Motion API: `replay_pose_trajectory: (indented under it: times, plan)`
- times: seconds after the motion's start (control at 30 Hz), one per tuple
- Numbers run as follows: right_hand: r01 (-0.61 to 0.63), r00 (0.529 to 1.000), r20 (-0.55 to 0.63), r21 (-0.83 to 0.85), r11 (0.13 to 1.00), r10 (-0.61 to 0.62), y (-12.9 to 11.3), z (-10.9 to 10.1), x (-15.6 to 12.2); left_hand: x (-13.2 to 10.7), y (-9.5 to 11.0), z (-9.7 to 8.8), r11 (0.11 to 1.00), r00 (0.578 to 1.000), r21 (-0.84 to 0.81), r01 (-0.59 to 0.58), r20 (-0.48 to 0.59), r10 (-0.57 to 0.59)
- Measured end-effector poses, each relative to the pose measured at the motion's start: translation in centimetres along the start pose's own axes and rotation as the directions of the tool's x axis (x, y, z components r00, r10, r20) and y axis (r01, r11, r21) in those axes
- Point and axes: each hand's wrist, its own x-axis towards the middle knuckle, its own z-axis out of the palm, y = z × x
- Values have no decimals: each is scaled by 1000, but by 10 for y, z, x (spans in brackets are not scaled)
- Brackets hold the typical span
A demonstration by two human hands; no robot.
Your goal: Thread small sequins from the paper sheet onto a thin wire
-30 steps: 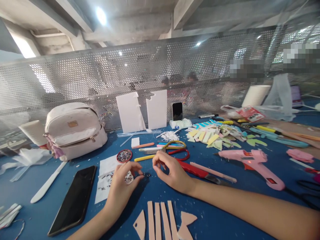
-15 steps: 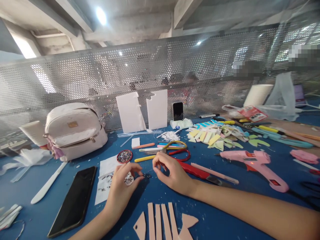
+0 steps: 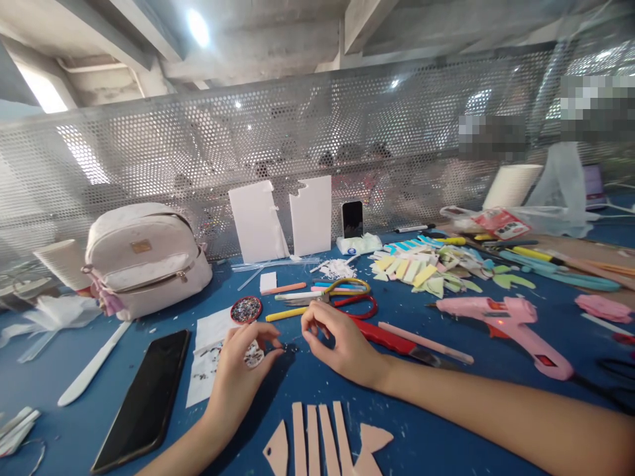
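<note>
My left hand is curled, thumb and fingertips close together, above the edge of a white paper sheet strewn with small dark and coloured bits. Inside its curve shows a white patch with dark specks; whether the hand holds it I cannot tell. Facing it, my right hand has its thumb and index finger brought together in a pinch. A faint thin line seems to run between the two hands, too fine to name. Behind the left hand sits a red-rimmed round dish of tiny mixed bits. Pink fish-shaped cut pieces lie nearest me.
Scissors, a red-handled cutter and markers lie beyond my right hand. A pink glue gun rests at right, its switch lit. At left are a phone, a white plastic knife and a backpack.
The view has shifted very slightly. Both hands keep nearly the same place and pose.
</note>
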Motion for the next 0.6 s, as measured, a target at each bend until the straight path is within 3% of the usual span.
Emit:
replay_pose_trajectory:
  times: [0.6]
  plan:
    - [2, 1000, -4, 0, 1000, -2, -2, -2, 0, 0, -3, 1, 1000, 1000, 12, -1, -2, 1]
